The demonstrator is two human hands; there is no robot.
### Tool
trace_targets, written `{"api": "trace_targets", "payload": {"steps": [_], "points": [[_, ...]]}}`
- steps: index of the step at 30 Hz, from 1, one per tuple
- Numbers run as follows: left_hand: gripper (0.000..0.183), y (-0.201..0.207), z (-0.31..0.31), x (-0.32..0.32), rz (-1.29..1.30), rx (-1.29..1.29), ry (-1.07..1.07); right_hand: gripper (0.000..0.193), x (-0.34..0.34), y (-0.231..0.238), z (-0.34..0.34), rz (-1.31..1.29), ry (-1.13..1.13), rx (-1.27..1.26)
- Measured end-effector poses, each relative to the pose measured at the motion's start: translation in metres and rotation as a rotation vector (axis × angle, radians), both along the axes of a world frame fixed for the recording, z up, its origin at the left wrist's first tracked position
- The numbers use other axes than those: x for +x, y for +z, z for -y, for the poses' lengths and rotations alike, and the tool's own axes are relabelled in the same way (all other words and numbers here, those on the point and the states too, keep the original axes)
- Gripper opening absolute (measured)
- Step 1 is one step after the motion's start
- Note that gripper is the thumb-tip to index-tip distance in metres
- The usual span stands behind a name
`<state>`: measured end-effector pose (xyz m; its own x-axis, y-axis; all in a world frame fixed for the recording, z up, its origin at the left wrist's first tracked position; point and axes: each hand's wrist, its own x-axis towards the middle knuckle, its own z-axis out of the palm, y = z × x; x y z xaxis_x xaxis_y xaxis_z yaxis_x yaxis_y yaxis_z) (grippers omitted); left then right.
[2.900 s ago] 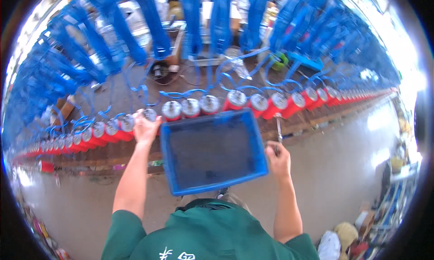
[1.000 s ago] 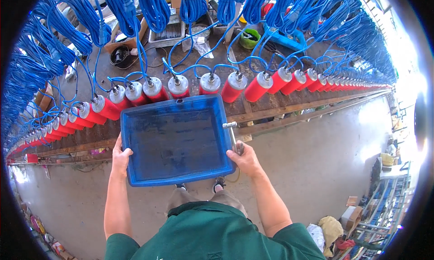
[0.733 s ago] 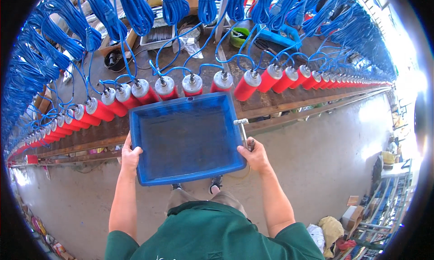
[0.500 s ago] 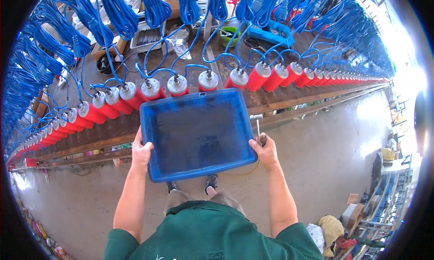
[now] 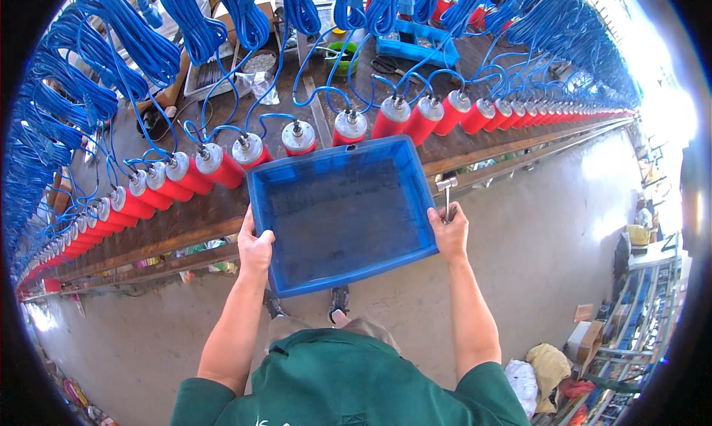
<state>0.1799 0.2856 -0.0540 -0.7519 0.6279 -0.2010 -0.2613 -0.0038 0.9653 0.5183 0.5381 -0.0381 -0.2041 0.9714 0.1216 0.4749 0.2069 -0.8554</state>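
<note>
Carrying the tray along the row

Shifting since a moment ago, the empty blue tray (image 5: 343,215) now sits lower, against the table (image 5: 170,229) edge. Left hand (image 5: 255,246) grips its left rim; right hand (image 5: 449,232) clasps the right rim plus a metal tool (image 5: 446,196). Red cylinders (image 5: 297,140) line up just beyond.

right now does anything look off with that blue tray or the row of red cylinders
Nothing is spilled or broken. The blue plastic tray is empty, tilted, held by the left hand and right hand. The right hand also grips a small metal hammer-like tool. The red cylinders lie evenly.
</note>
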Motion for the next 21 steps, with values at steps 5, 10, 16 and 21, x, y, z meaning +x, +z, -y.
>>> {"api": "trace_targets", "payload": {"steps": [5, 10, 16, 21], "points": [[0.085, 0.006, -0.018, 0.006, 0.013, 0.013, 0.000, 0.036, 0.003, -0.008, -0.022, -0.035, -0.016, -0.015], [0.082, 0.002, -0.040, 0.005, -0.072, -0.021, 0.038, 0.034, -0.001, -0.007, -0.043, -0.045, -0.040, -0.035], [0.082, 0.000, -0.055, -0.008, -0.025, 0.023, 0.001, 0.035, -0.007, -0.006, -0.052, -0.030, -0.048, -0.043], [0.082, 0.001, -0.058, -0.012, -0.075, -0.025, 0.018, 0.035, -0.014, -0.008, -0.059, -0.050, -0.040, -0.021]]}}
